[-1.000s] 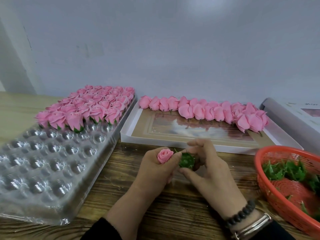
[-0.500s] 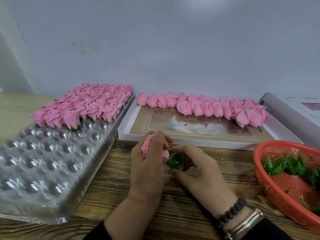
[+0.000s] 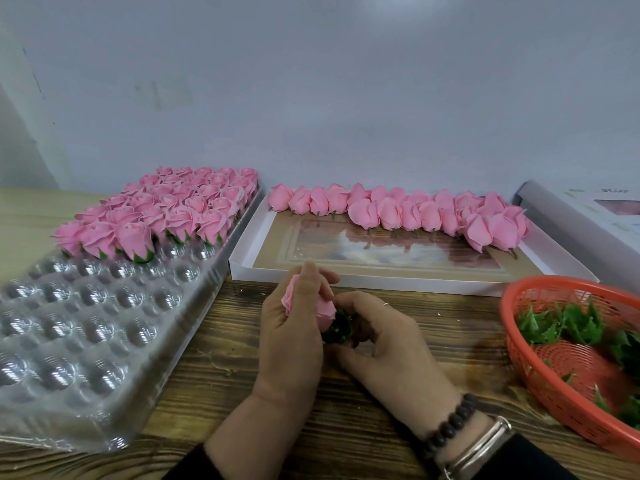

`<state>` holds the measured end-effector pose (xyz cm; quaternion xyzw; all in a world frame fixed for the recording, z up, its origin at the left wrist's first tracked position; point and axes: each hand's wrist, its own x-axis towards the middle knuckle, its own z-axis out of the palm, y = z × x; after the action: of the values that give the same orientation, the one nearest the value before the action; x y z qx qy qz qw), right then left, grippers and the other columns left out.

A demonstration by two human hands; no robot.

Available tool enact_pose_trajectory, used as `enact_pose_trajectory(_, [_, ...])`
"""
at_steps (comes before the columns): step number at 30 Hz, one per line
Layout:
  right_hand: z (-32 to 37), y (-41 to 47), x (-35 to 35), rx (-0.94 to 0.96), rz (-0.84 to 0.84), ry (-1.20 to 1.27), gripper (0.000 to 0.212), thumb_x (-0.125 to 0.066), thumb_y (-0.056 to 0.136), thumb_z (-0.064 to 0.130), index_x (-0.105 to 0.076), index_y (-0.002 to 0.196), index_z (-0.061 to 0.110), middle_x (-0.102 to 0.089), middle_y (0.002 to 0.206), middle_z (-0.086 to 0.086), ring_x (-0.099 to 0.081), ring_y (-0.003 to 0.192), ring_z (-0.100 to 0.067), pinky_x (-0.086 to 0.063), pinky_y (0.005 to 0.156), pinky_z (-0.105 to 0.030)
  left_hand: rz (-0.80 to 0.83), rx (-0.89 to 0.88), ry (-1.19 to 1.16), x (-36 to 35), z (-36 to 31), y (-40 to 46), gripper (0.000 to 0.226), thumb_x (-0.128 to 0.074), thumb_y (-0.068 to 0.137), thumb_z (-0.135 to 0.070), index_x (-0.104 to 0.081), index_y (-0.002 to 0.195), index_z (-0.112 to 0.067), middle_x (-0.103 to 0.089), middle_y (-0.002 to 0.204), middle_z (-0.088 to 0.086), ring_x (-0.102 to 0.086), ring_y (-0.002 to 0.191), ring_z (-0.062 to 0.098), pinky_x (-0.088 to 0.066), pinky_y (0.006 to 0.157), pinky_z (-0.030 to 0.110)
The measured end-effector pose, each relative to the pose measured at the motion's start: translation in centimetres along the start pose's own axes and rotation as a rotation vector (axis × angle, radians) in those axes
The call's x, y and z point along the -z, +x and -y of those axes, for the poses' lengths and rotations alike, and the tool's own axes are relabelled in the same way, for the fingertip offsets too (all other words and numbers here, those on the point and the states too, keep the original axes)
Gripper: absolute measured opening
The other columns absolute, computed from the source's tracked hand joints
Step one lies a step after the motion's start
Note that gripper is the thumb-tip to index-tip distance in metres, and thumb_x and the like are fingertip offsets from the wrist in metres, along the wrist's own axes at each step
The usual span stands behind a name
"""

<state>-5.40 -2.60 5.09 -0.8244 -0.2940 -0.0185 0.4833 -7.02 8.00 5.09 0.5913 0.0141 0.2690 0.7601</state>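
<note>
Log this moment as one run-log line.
left hand: grips rose | right hand: pinches calyx at rose base | tray: partly filled | basket: calyxes inside

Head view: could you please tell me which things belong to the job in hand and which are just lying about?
In the job: left hand, right hand, pink rose, green calyx, red basket of calyxes, clear tray of finished roses, white box of bare roses.
Lying about: grey carton at far right.

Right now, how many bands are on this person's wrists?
2: a dark bead bracelet and a silver band, side by side on the right wrist. The left wrist shows none. The sleeves may hide more.
</note>
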Motion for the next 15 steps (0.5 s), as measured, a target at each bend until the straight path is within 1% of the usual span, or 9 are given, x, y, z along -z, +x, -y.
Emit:
enact_pose_trajectory(2, [0.05, -0.03, -0.03, -0.003, -0.003, 0.001, 0.048, -0.071, 0.073, 0.005, -0.053, 0.094, 0.045, -0.059, 0.094, 0.018, -0.051, 0.085, 0.01, -0.041, 0.076, -0.006, 0.004, -0.001, 0.041, 0.11, 0.3, 0.01, 0.036, -0.048, 0.084, -0.039, -0.054, 0.051, -0.025, -0.066, 0.079, -0.007, -0.058, 0.074, 0.008, -0.049, 0.064, 0.023])
enact_pose_trajectory(4, [0.05, -0.02, -0.11, -0.004, -0.02, 0.019, 0.045, -0.07, 0.071, 0.002, -0.058, 0.096, 0.037, -0.059, 0.092, 0.016, -0.051, 0.08, 0.011, -0.041, 0.074, -0.006, 0.008, -0.001, 0.058, 0.14, 0.46, 0.03, 0.034, -0.045, 0.082, -0.037, -0.054, 0.052, -0.024, -0.065, 0.078, -0.006, -0.057, 0.074, 0.009, -0.048, 0.065, 0.024])
enact_pose_trajectory(6, [0.05, 0.06, -0.22, -0.015, -0.032, 0.036, 0.042, -0.07, 0.071, 0.003, -0.06, 0.097, 0.035, -0.061, 0.092, 0.015, -0.051, 0.078, 0.01, -0.04, 0.073, -0.006, 0.021, -0.005, 0.058, 0.13, 0.5, 0.05, 0.033, -0.045, 0.082, -0.036, -0.054, 0.052, -0.024, -0.065, 0.077, -0.006, -0.057, 0.073, 0.008, -0.048, 0.064, 0.022])
enact_pose_trajectory(9, [-0.15, 0.14, -0.37, -0.035, -0.051, 0.057, 0.046, -0.071, 0.071, 0.004, -0.057, 0.093, 0.042, -0.061, 0.093, 0.014, -0.052, 0.076, 0.008, -0.041, 0.071, -0.007, 0.059, -0.002, 0.039, 0.1, 0.57, 0.05, 0.034, -0.045, 0.084, -0.034, -0.054, 0.052, -0.024, -0.064, 0.077, -0.004, -0.058, 0.074, 0.009, -0.049, 0.065, 0.023])
enact_pose_trajectory(12, [-0.23, 0.13, -0.6, -0.076, -0.06, 0.104, 0.048, -0.07, 0.07, 0.002, -0.058, 0.091, 0.043, -0.063, 0.093, 0.011, -0.055, 0.073, 0.001, -0.043, 0.069, -0.01, 0.081, -0.008, 0.056, 0.15, 0.73, 0.11, 0.04, -0.049, 0.092, -0.028, -0.054, 0.052, -0.023, -0.063, 0.076, -0.003, -0.058, 0.071, 0.009, -0.05, 0.063, 0.023])
enact_pose_trajectory(15, [-0.15, 0.1, -0.6, -0.11, -0.076, 0.147, 0.049, -0.07, 0.07, 0.001, -0.058, 0.086, 0.045, -0.063, 0.085, 0.011, -0.055, 0.068, -0.002, -0.043, 0.065, -0.011, 0.1, -0.009, 0.079, 0.24, 0.85, 0.18, 0.034, -0.054, 0.087, -0.028, -0.055, 0.054, -0.023, -0.063, 0.072, -0.005, -0.058, 0.067, 0.007, -0.05, 0.06, 0.02])
